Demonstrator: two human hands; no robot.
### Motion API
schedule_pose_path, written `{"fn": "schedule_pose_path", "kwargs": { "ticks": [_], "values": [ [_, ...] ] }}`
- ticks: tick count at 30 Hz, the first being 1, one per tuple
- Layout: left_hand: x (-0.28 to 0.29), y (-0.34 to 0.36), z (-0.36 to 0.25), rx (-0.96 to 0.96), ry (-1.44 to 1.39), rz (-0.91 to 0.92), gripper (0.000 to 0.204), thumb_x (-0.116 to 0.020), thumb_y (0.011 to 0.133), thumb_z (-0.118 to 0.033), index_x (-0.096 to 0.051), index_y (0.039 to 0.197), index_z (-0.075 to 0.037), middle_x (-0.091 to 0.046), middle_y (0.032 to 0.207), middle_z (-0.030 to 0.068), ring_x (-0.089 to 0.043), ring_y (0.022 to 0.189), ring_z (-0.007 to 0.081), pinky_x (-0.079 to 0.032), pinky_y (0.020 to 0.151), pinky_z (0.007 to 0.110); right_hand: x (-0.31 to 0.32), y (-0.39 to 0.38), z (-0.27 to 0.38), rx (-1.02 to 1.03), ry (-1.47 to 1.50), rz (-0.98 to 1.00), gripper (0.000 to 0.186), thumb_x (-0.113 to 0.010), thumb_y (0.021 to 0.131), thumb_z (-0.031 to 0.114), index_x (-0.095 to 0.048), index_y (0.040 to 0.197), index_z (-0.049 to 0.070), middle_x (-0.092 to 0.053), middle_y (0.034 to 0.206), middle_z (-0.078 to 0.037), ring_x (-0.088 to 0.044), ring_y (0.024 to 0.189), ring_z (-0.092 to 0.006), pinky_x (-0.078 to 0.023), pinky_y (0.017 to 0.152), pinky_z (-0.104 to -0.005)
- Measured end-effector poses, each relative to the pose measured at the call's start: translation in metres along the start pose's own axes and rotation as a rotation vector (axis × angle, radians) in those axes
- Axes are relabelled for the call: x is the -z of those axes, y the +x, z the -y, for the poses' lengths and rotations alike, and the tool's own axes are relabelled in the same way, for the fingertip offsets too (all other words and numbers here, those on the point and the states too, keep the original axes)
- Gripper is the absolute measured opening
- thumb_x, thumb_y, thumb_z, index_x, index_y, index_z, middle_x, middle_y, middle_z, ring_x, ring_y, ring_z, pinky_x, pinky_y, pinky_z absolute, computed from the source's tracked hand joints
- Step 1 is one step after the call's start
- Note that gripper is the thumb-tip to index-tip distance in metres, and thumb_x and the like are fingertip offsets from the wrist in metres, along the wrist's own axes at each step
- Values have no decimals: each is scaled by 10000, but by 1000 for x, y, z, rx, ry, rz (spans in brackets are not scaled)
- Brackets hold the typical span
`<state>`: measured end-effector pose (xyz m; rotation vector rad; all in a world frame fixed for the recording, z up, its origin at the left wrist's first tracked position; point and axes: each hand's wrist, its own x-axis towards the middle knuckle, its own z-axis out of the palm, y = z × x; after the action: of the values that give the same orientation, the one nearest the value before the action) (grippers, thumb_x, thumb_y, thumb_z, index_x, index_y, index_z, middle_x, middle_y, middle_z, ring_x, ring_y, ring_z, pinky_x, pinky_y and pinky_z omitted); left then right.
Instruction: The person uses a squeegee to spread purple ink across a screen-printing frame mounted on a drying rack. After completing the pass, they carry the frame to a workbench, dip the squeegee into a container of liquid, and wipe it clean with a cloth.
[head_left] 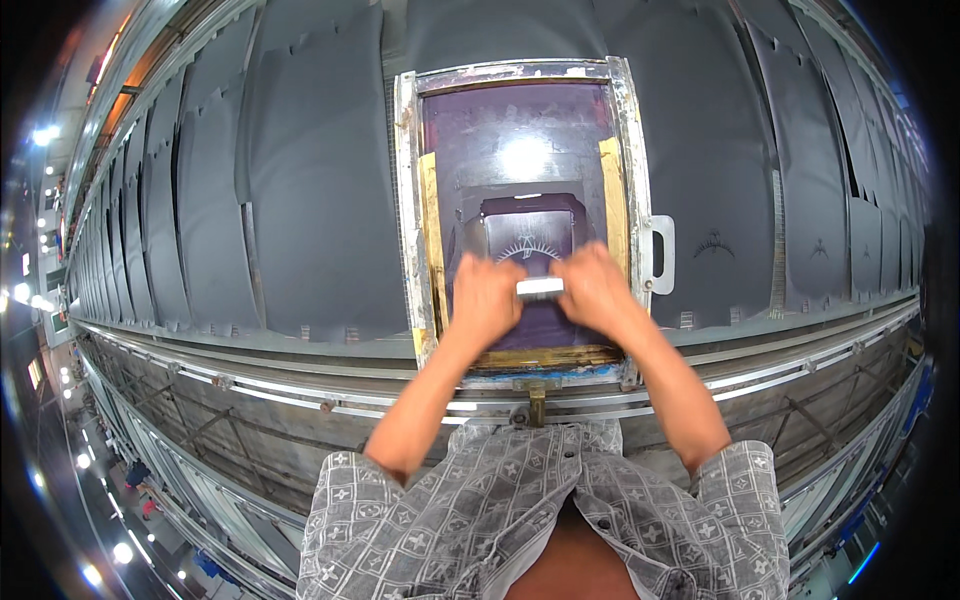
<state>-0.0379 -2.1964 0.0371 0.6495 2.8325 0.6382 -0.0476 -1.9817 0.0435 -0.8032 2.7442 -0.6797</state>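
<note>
Both my hands grip a squeegee (540, 288), whose pale middle shows between them. My left hand (487, 297) is closed round its left end, my right hand (597, 287) round its right end; both are a little blurred. The squeegee rests over a screen-printing frame (407, 190) with worn, ink-stained metal sides. Dark purple mesh (470, 125) spans the frame. Just beyond my hands, a pale arched design (528, 243) shows in the mesh, with dark wet ink around it. My fingers hide most of the squeegee and its blade.
Dark grey fabric panels (315, 180) line the long table on both sides. Panels to the right carry a small dark arched print (713, 243). A white handle (662, 255) juts from the frame's right side. Metal rails (330, 400) run along the table's near edge.
</note>
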Motion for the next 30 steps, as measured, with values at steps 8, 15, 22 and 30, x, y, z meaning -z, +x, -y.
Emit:
{"fn": "schedule_pose_path", "kwargs": {
  "ticks": [8, 15, 22, 30],
  "values": [
    [32, 71, 19, -16, 49, -61, 133, -804, 702, -159, -760, 827, -150, -719, 791, 89, -670, 776, 302, -388, 765, 431, 36, 62, -31, -63, -28, 33, 205, -777, 716, 151, -720, 891, 61, -709, 767, -173, -690, 816, -371, -506, 838, -477],
    [12, 66, 20, -54, 57, -75, 95, -768, 712, -142, -737, 800, -124, -697, 749, 116, -666, 742, 331, -407, 751, 451, 14, 49, -37, -61, 41, -61, 141, -742, 692, 87, -683, 817, 58, -686, 734, -181, -676, 764, -395, -508, 742, -488],
    [3, -42, -25, -67, 33, -124, 346, -796, 619, -61, -732, 950, -142, -697, 967, -15, -621, 877, 233, -410, 806, 401, 22, -32, -1, -93, 291, -255, 385, -793, 839, 319, -712, 1106, 55, -710, 1026, -167, -650, 1025, -362, -488, 910, -482],
    [9, -55, -28, -40, -49, -130, 400, -780, 623, -36, -728, 1009, -125, -697, 1025, -11, -612, 954, 234, -429, 846, 393, 21, -34, -102, -707, 249, -658, 248, -667, 979, 312, -688, 996, 66, -713, 821, -165, -665, 712, -355, -513, 705, -412]
  ]
}}
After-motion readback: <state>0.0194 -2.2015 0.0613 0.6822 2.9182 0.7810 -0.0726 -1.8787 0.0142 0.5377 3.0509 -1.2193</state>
